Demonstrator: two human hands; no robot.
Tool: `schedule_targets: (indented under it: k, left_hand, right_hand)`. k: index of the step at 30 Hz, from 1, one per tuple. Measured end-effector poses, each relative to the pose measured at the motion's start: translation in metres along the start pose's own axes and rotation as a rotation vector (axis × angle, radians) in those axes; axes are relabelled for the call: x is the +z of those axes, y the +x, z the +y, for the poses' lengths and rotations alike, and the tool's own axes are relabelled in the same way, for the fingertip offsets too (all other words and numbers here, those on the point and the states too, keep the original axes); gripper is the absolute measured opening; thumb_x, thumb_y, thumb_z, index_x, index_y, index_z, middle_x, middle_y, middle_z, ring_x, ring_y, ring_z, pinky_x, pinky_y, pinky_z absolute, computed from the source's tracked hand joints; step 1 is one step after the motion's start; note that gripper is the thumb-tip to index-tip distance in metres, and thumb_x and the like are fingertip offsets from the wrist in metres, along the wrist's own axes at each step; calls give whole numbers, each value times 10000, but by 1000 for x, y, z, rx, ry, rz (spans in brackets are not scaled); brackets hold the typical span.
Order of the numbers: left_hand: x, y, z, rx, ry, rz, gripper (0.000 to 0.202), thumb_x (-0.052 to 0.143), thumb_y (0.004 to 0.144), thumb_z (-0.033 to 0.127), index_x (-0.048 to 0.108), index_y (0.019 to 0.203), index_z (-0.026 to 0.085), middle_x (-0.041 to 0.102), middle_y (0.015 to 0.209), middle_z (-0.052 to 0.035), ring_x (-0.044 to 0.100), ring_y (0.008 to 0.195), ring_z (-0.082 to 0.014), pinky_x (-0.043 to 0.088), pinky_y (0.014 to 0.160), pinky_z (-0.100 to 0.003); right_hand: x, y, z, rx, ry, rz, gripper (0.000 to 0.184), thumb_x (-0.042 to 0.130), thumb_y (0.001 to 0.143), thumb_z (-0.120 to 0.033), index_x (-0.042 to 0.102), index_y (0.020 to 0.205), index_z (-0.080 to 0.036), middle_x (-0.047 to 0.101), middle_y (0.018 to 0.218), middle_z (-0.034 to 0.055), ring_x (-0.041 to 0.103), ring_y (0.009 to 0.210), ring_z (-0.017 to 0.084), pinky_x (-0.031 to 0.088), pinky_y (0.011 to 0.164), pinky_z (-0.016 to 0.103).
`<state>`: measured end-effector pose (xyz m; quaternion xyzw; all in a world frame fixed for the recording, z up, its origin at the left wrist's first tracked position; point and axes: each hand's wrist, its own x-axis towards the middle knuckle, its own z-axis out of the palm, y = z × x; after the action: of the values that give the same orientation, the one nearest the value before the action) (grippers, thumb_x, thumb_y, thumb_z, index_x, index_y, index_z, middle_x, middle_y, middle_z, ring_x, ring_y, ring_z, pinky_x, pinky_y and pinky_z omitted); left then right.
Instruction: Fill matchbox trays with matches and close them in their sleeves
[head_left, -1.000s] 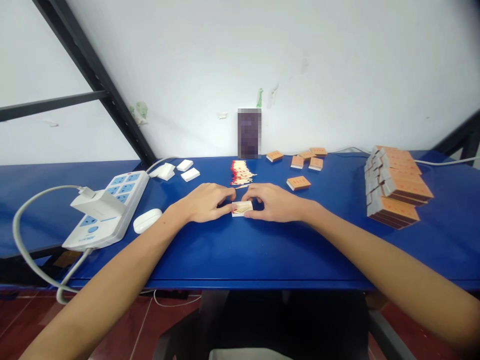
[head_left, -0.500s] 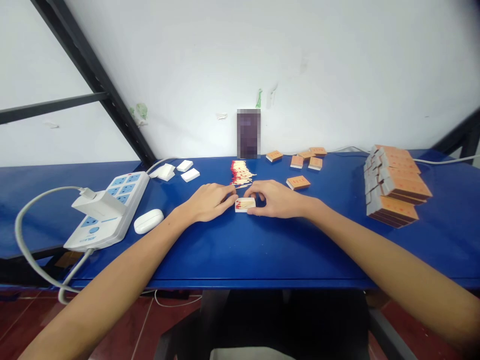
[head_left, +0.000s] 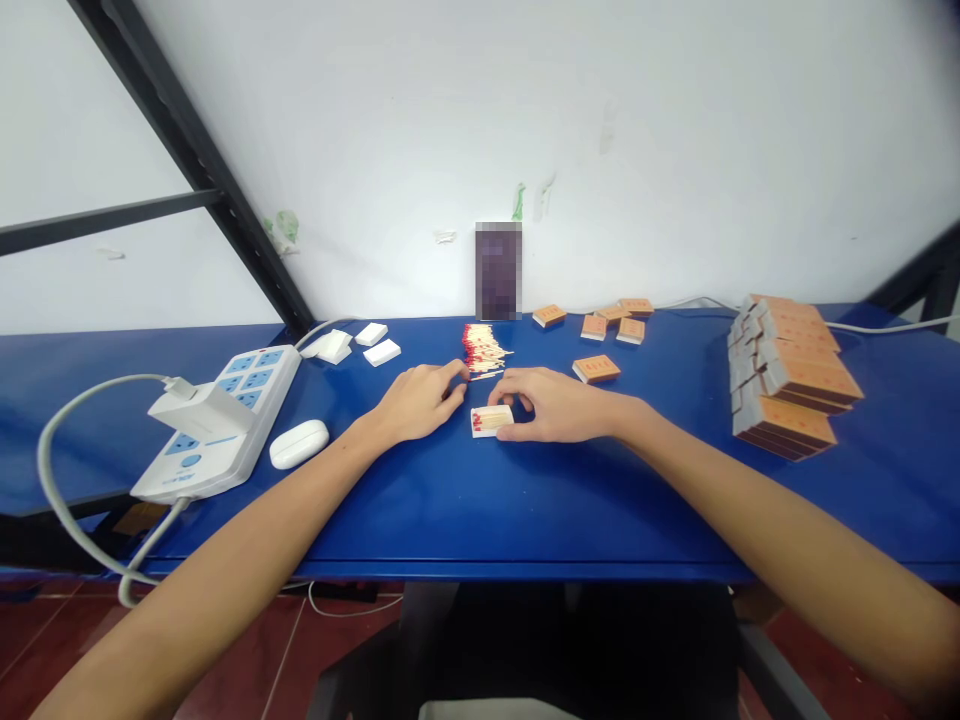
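A small white matchbox tray point(head_left: 487, 420) with several red-headed matches lies on the blue table in front of me. My right hand point(head_left: 547, 403) grips its right end between thumb and fingers. To the left of the tray, my left hand point(head_left: 426, 400) is open, thumb and forefinger apart. Its forefinger tip reaches the near end of a loose pile of matches point(head_left: 484, 347), and I cannot tell whether it touches one. The pile's red heads point left.
Several white trays point(head_left: 382, 352) lie at the back left, near a power strip point(head_left: 217, 425) and a white rounded case point(head_left: 298, 444). Orange matchboxes point(head_left: 597, 368) are scattered right of the pile, with a large stack of matchboxes point(head_left: 795, 370) at far right. A pixelated dark object point(head_left: 499, 270) leans on the wall.
My left hand has come off the tray, its forefinger now at the match pile. The tray has shifted slightly toward me in my right hand.
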<state>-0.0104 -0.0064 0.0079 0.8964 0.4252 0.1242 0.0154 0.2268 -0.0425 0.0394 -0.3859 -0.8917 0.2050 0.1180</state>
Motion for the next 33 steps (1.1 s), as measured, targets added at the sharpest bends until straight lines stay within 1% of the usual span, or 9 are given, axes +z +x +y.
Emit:
schedule_targets:
  k: [4,6,8,11,14,16,19,27,33]
  left_hand:
    - [-1,1,0,12,-5,-13,358,402,968,338,599,1241,215,681,798,-38,630,694,-194,410,611,-281]
    - [-1,2,0,24,-2,-23,380,394,971,331,619,1258,220,691,827,-48,637,715,-199,421,620,-287]
    - [-1,3,0,31,3,-29,391,392,970,328,642,1250,219,701,864,-59,642,740,-204,435,634,-292]
    - [0,3,-2,36,11,-25,395,395,964,324,665,1231,216,712,923,-72,651,781,-209,461,667,-298]
    - [3,3,-3,42,20,-21,405,389,967,336,674,1228,216,719,980,-79,663,835,-219,482,709,-309]
    - [4,2,-5,45,30,-27,417,379,974,350,666,1249,223,720,998,-80,669,859,-227,487,723,-315]
    - [5,2,-5,50,46,-34,430,369,981,363,645,1285,237,719,1002,-79,671,870,-235,486,720,-318]
    - [1,1,-4,56,35,-35,439,377,976,330,592,1358,294,712,987,-64,654,815,-227,460,689,-310]
    - [1,1,-4,75,23,-35,460,373,985,324,524,1418,299,696,1002,-63,647,858,-226,461,725,-311]
  right_hand:
    - [-4,-2,10,-47,146,26,496,729,769,-470,659,1168,-184,662,933,45,569,761,162,426,687,284]
    - [-3,-2,16,-93,242,159,473,728,756,-449,667,1132,-167,660,859,31,560,711,149,427,668,277]
    - [2,1,23,-109,290,367,353,637,818,-410,679,1056,-153,644,776,22,547,676,143,418,653,273]
    - [10,10,31,13,131,566,250,517,883,-321,704,887,-154,610,671,13,502,605,131,374,611,265]
    - [16,21,36,111,-89,479,249,523,888,-261,738,951,-154,621,659,15,508,595,132,354,624,263]
    - [19,27,37,109,-158,369,265,526,898,-255,744,1010,-156,652,699,28,528,619,139,348,629,260]
    - [21,30,38,66,-192,271,259,518,913,-248,755,974,-161,679,770,46,546,665,143,352,645,254]
    - [24,34,38,158,-66,273,251,558,904,-301,761,1018,-208,656,712,0,532,642,128,323,613,249]
    - [23,32,36,175,-125,258,288,546,913,-307,751,1095,-218,660,736,7,516,629,128,296,588,255]
